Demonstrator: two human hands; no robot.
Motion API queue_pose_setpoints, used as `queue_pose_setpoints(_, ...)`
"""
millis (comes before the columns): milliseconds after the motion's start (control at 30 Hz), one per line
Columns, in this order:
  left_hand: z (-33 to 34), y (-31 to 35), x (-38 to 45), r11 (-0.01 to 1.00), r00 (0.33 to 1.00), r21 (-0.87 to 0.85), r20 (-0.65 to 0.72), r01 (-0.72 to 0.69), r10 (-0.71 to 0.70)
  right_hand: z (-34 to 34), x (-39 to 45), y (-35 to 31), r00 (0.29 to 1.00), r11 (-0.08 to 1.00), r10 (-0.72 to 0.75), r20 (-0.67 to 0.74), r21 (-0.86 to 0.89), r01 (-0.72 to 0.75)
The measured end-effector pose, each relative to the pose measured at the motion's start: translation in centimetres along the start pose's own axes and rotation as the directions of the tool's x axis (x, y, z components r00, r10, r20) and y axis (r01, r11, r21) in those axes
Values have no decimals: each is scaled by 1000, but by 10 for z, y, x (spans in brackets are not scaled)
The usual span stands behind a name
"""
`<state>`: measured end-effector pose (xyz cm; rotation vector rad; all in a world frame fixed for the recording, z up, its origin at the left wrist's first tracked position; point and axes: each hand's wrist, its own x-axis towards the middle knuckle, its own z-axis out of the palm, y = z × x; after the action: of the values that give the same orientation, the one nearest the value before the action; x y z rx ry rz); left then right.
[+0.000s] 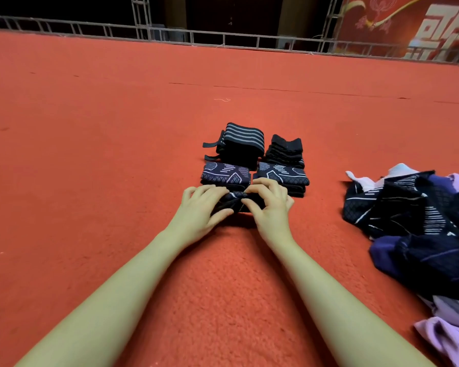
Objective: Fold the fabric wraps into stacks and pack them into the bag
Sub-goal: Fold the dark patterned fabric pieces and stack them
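Observation:
A small dark wrap [236,201] lies on the red carpet between my two hands. My left hand [202,210] grips its left end with curled fingers, and my right hand [269,205] pinches its right end. Just beyond stand folded stacks: a navy patterned stack [225,174] on the left, a second patterned stack [284,176] on the right, a striped black stack [243,141] behind with loose straps, and a black stack [286,149] beside it. A loose heap of unfolded navy and purple wraps [414,221] lies to the right.
The red carpet [90,128] stretches all around. Lilac fabric [445,337] lies at the lower right edge. A metal truss rail [223,39] runs along the far edge, with a red banner [421,25] at the back right.

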<state>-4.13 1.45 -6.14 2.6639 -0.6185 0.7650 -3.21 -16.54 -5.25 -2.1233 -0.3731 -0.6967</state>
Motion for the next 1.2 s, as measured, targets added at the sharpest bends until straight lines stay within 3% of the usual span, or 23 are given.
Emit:
queue_pose_setpoints(167,2,-10,3,1000,979,2,-206,-10,10,12,14,7,994,994,-106,-28,1,106)
queue_pose_setpoints(300,0,-18,14,981,935,188,-335,-54,116,21,23,8,989,988,-146,-24,-46,145)
queue_pose_setpoints(433,12,-31,-3,949,976,297,-154,-102,153,23,13,24,969,964,-131,209,-202,174)
queue_pose_setpoints(500,17,-33,-14,967,999,252,-33,-33,42,21,4,32,941,944,-104,323,-265,196)
queue_pose_setpoints(567,15,-28,-17,978,991,168,32,123,-130,21,-1,35,927,934,-84,367,-296,202)
queue_pose_setpoints(667,18,-16,-15,966,966,78,64,246,-251,23,-4,32,937,932,-96,337,-299,203)
queue_pose_setpoints(833,28,-25,-6,977,988,184,90,109,-127,25,-3,32,951,897,-130,281,-376,233)
queue_pose_setpoints(1033,33,-31,-3,958,987,271,96,96,-126,33,-2,36,969,880,-117,217,-429,202)
queue_pose_setpoints(1200,28,-17,-10,949,989,299,83,96,-126,24,-8,31,961,903,-15,276,-410,131)
